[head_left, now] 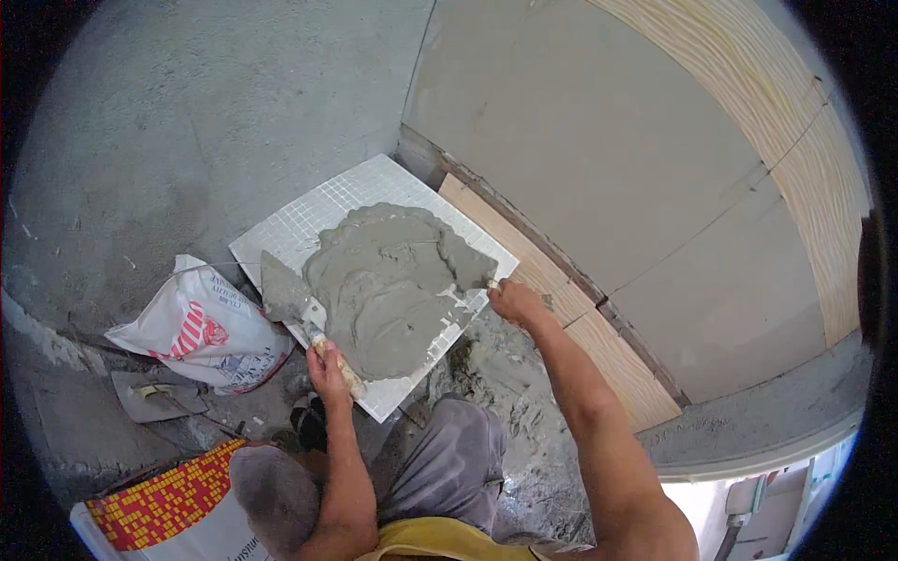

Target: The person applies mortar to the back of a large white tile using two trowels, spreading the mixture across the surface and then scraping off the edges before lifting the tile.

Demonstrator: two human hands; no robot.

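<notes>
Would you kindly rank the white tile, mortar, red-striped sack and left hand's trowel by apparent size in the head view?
1. White tile (whole outline)
2. Mortar
3. Red-striped sack
4. Trowel

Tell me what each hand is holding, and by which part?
Left fingers hold a trowel by its handle; right fingers grip another tool, seemingly by its mostly hidden handle.

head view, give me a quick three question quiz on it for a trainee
1. Multiple choice: seen from the white gridded panel, where is the red-printed sack?
a) to its right
b) to its left
c) on top of it

2. True or false: some bare grid shows beside the grey mortar.

3. Fill in the blank: the left hand grips a ____ by its handle.

Key: 1 b; 2 true; 3 trowel.
</notes>
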